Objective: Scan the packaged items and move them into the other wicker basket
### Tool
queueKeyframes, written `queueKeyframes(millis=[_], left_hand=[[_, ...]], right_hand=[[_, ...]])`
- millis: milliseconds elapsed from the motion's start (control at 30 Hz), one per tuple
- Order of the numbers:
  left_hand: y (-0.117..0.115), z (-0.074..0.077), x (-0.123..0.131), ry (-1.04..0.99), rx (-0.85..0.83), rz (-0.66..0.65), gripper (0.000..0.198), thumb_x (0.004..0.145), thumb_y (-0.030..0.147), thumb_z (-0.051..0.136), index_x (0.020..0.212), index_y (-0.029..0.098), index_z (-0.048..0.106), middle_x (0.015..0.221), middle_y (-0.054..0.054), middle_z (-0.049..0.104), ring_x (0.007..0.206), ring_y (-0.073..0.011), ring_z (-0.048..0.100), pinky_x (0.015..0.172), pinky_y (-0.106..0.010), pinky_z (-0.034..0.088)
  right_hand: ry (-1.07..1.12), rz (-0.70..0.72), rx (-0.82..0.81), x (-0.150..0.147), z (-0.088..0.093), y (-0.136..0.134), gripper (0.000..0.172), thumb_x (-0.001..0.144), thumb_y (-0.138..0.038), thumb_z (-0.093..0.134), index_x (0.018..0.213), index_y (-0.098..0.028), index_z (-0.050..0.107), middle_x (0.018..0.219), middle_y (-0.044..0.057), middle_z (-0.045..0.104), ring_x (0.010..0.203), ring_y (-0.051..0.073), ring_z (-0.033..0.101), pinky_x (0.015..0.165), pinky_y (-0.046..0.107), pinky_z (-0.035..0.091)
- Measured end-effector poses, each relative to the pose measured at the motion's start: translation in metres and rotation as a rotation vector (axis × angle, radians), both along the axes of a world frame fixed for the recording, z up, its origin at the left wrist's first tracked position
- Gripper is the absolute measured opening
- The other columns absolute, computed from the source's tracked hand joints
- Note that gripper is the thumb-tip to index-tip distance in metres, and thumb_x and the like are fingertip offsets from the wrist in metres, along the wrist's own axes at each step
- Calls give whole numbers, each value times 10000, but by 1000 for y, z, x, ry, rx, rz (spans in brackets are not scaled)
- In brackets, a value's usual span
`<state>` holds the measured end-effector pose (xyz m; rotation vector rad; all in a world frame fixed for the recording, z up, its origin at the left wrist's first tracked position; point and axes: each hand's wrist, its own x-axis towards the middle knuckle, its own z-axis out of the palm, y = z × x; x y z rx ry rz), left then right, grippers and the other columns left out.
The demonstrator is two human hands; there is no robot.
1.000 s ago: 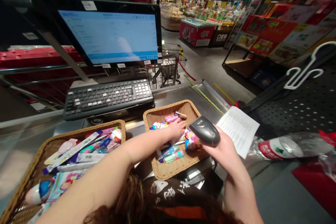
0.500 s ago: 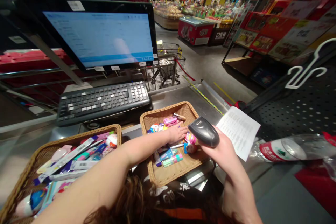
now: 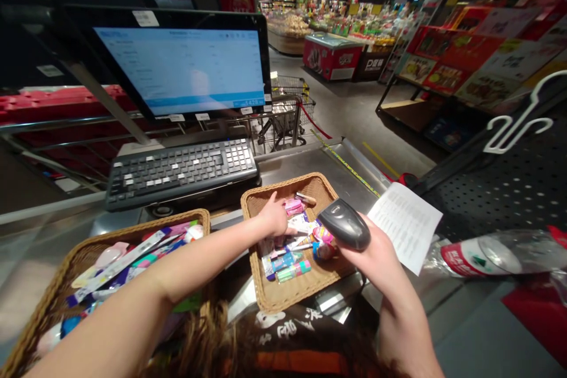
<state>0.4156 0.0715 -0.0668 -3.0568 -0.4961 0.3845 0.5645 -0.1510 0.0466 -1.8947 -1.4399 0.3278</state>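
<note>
In the head view my right hand (image 3: 378,246) is wrapped round a dark grey barcode scanner (image 3: 344,223), its head over the right side of a wicker basket (image 3: 297,302). My left hand (image 3: 275,218) reaches into that basket with its fingers apart, over small packaged goods. Beside it lie a pink item (image 3: 293,207), a blue packet (image 3: 286,261) and a green-and-pink tube (image 3: 294,271). The palm hides whatever is beneath it. Under my left forearm stands a second wicker basket (image 3: 57,274), full of long, thin packages and other small things.
A monitor (image 3: 186,71) and a black keyboard (image 3: 183,171) stand behind the baskets. To the right are a printed paper sheet (image 3: 405,221), a plastic bottle (image 3: 482,254) and a white hook (image 3: 518,118) on a perforated panel. A shopping cart (image 3: 287,106) is beyond the metal counter.
My left hand has moved left within the basket, away from the scanner, and turned from lying flat to fingers pointing different ways. The scanner stays in my right hand. The view has shifted slightly.
</note>
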Motion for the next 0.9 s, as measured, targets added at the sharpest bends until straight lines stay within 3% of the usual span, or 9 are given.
queueKeyframes(millis=[67, 167, 233, 300, 367, 433, 567, 700, 900], left_hand=[[5, 3, -3, -86, 50, 25, 396, 904, 485, 546, 899, 150, 757, 1140, -156, 726, 1322, -350, 492, 1178, -611, 189], [8, 13, 0, -211, 107, -51, 309, 947, 227, 469, 1103, 100, 704, 1466, -192, 505, 1456, -318, 322, 1200, -584, 156], [9, 16, 2, -302, 142, -154, 364, 927, 184, 477, 1254, 112, 621, 1587, -181, 322, 1494, -297, 246, 1195, -594, 163], [12, 12, 4, -335, 168, -243, 476, 857, 236, 592, 1318, 119, 570, 1612, -187, 253, 1505, -310, 211, 1192, -622, 144], [18, 3, 5, -304, 171, -302, 601, 745, 271, 703, 1310, 110, 578, 1607, -200, 255, 1508, -330, 197, 1203, -624, 102], [25, -9, 6, -277, 149, -364, 599, 711, 235, 712, 1289, 120, 606, 1585, -187, 321, 1498, -319, 238, 1219, -592, 109], [37, -26, 15, -346, 96, -442, 462, 847, 133, 541, 1300, 183, 618, 1547, -118, 420, 1469, -255, 330, 1213, -561, 196], [36, -30, 38, -351, 68, -513, 411, 901, 144, 496, 1279, 214, 641, 1555, -81, 412, 1474, -231, 323, 1228, -550, 175], [36, -40, 64, -230, 23, -420, 307, 859, 162, 523, 1049, 235, 752, 1505, -42, 491, 1449, -234, 372, 1242, -531, 150]], right_hand=[[-16, 19, 3, -2, 2, 2, 509, 727, -214, 653, 1234, -252, 644, 1217, 96, 693, 1133, 355, 648, 1042, 532, 464], [-15, 13, 21, -4, 3, 2, 536, 718, -199, 659, 1249, -263, 630, 1233, 94, 688, 1130, 361, 649, 1029, 536, 481], [-2, -4, 29, -5, 3, 2, 548, 714, -199, 667, 1254, -281, 621, 1236, 86, 689, 1124, 365, 655, 1014, 541, 496], [11, -13, 33, -5, 2, 1, 554, 715, -205, 672, 1258, -297, 614, 1235, 76, 692, 1124, 367, 659, 1008, 545, 504], [29, -8, 28, -6, 2, 0, 559, 720, -211, 671, 1269, -300, 605, 1248, 70, 688, 1143, 366, 653, 1012, 551, 505], [37, 2, 19, -7, 1, -1, 566, 725, -219, 671, 1280, -301, 598, 1286, 66, 670, 1184, 365, 633, 1024, 557, 499], [18, -13, 15, -6, -4, -2, 574, 724, -240, 681, 1289, -296, 597, 1311, 71, 655, 1214, 368, 615, 1037, 571, 488], [18, -13, 14, -4, -7, 0, 574, 723, -227, 682, 1284, -305, 588, 1299, 77, 659, 1196, 369, 624, 1031, 579, 489], [77, -22, 24, -1, -8, -1, 602, 719, -209, 679, 1302, -305, 564, 1308, 59, 655, 1191, 358, 631, 1019, 550, 515]])
